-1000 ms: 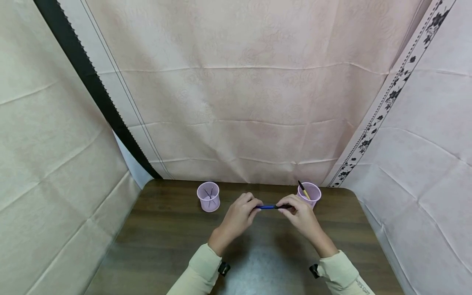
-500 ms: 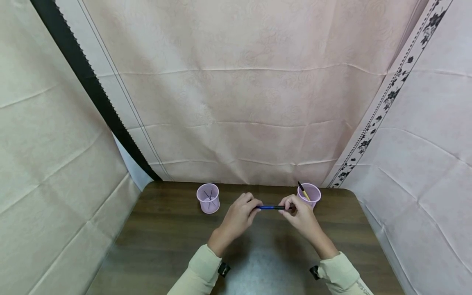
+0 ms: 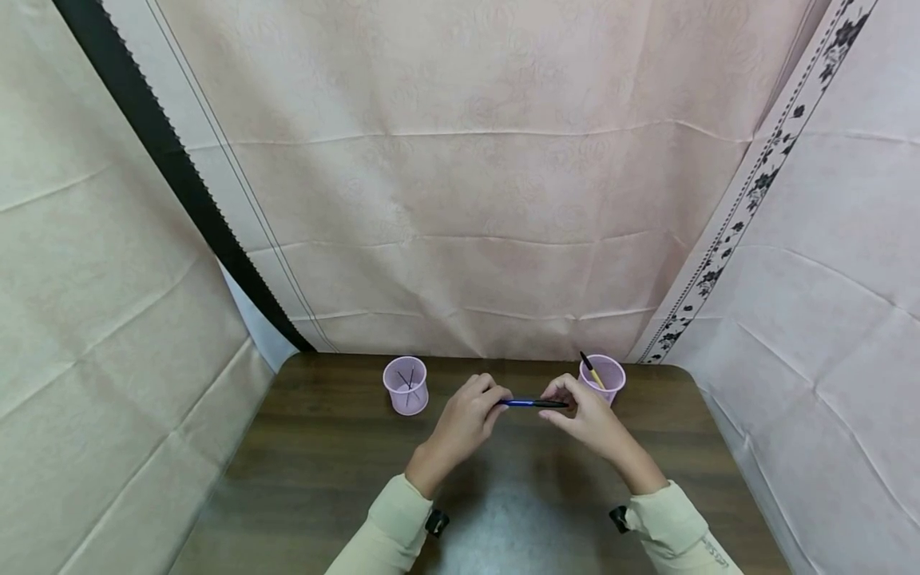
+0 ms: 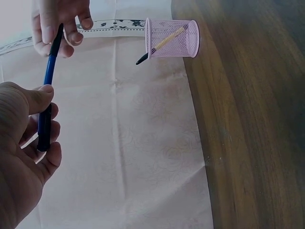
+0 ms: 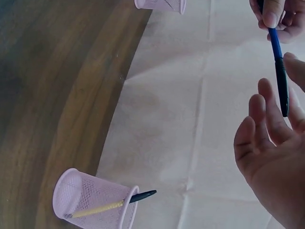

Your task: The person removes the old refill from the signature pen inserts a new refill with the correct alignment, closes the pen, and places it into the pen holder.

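Gripping a blue-and-black pen (image 4: 49, 71) in the left hand (image 3: 467, 419); curving the right hand (image 3: 591, 419) around its black end, with fingers released from the earlier pinch

Head: my left grip (image 3: 469, 414) hides one end of the pen (image 3: 528, 403) | right wrist: top edge crops a cup (image 5: 159, 5) | my sleeve print (image 3: 714, 551): too small
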The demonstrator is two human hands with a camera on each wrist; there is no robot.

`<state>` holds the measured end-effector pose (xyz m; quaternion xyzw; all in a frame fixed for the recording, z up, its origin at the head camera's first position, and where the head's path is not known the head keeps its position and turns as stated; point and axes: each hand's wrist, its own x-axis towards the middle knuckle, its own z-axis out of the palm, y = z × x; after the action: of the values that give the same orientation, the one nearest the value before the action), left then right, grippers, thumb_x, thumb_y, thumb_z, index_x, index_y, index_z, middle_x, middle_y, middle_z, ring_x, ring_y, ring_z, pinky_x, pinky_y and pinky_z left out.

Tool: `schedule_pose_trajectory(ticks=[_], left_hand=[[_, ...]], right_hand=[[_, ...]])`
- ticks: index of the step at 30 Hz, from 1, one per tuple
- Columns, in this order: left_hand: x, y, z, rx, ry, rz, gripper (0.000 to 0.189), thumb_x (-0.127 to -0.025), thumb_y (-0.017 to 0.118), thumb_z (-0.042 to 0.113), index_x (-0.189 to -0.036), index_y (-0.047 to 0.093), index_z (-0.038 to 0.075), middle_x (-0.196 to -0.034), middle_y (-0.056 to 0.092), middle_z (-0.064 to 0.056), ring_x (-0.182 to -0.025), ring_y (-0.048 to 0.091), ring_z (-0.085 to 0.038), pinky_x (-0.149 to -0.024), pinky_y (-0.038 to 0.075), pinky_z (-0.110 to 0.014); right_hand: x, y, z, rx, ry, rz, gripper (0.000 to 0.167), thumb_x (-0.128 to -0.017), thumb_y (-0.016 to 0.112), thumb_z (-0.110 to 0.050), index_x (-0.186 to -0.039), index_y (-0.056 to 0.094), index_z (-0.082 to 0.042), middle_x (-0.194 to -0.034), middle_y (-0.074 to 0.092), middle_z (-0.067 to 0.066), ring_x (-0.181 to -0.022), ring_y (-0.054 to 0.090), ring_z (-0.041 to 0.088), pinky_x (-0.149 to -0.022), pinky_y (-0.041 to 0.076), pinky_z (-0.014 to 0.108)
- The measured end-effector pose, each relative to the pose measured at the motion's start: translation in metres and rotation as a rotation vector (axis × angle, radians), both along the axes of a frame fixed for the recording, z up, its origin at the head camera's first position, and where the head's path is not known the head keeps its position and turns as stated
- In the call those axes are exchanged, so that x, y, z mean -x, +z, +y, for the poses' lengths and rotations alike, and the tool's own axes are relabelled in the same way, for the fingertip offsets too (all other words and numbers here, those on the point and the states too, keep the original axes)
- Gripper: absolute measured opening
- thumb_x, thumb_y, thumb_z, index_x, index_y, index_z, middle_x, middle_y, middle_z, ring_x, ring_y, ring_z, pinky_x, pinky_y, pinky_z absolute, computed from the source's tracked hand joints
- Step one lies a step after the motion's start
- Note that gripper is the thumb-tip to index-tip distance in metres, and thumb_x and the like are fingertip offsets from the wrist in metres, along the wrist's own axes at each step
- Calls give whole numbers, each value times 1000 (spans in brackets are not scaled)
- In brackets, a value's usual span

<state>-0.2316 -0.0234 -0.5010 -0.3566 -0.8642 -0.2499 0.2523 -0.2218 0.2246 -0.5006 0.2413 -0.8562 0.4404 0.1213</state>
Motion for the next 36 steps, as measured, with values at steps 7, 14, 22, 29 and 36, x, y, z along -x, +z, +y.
schedule_pose_trajectory(ticks=[7,14,22,29,36], left_hand=[[1,1,-1,-3,-9,-20,10,-93,76,10,-103,75,14,-92,61,3,-88,56,-13,-76,51,-27],[0,2,-1,-20,-10,-1,10,-92,77,10,-101,75,14,-91,61,3,-86,56,-14,-75,51,-27],[0,1,-1,-5,-6,11,10,-92,78,12,-101,75,15,-91,61,3,-86,55,-13,-76,51,-26],[0,0,-2,-4,1,10,10,-93,77,12,-102,75,15,-91,60,4,-86,55,-13,-76,50,-25],[1,0,-1,-14,-4,8,10,-92,78,12,-101,75,15,-91,61,3,-85,55,-13,-75,51,-25]], right_hand=[[4,11,2,-82,66,-51,11,-97,72,-13,-107,74,-14,-99,74,-3,-84,63,3,-72,54,25],[6,11,2,-139,80,-40,14,-103,63,-15,-107,77,-13,-89,77,-8,-83,68,2,-73,55,27],[4,9,0,-149,90,-47,12,-102,64,-12,-103,75,-10,-81,75,-8,-78,72,17,-67,52,25],[2,8,-4,-141,28,21,8,-95,73,-10,-100,76,-15,-86,72,-6,-75,61,6,-66,51,23],[-1,5,-8,-112,-28,124,18,-87,80,-4,-99,73,-15,-89,72,-7,-76,53,1,-64,49,21]])
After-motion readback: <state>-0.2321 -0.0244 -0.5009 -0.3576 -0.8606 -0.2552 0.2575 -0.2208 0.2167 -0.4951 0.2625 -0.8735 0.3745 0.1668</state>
